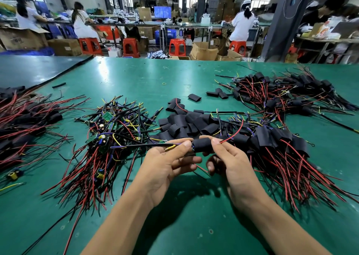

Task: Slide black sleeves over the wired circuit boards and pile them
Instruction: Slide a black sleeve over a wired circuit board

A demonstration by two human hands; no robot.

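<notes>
pinches thin coloured wires [155, 145] in left grip [167, 161], clasps black tubular sleeve [203, 145] in right grip [229, 161], just above green table [174, 80]. best done keeping wires taut, easing sleeve squarely along; then onto sleeved heap [272, 142] just right.

This is looking like a factory assembly hall. Workers [241, 23] in white tops are sitting on red plastic stools [177, 47] at long benches [126, 23]. Cardboard boxes [204, 52] are standing open on the floor beside blue crates [171, 33]. On the near green work table [136, 76], wired circuit boards [108, 130] and black sleeves [184, 122] are lying in bulk heaps, and a blue screen [162, 12] is glowing at the back.
</notes>
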